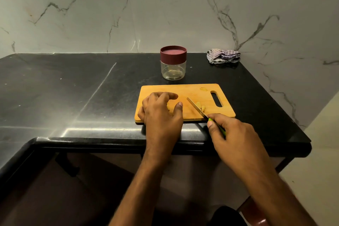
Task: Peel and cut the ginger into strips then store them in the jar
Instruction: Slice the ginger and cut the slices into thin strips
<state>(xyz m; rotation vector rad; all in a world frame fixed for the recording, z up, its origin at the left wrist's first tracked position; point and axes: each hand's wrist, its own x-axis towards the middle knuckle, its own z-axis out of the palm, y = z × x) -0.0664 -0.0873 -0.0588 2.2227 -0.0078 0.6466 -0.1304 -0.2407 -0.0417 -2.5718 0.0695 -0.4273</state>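
A wooden cutting board lies on the black counter. My left hand rests on the board's left part with fingers curled over a piece of ginger, mostly hidden under the palm. My right hand grips a green-handled knife whose blade angles up-left over the board. Cut ginger strips lie just right of the blade. A small ginger scrap sits near the board's handle slot. The clear jar with a maroon lid on stands behind the board and holds a few ginger bits.
A crumpled striped cloth lies at the counter's back right against the marble wall. The black counter stretches left; its right edge drops off just beyond the board.
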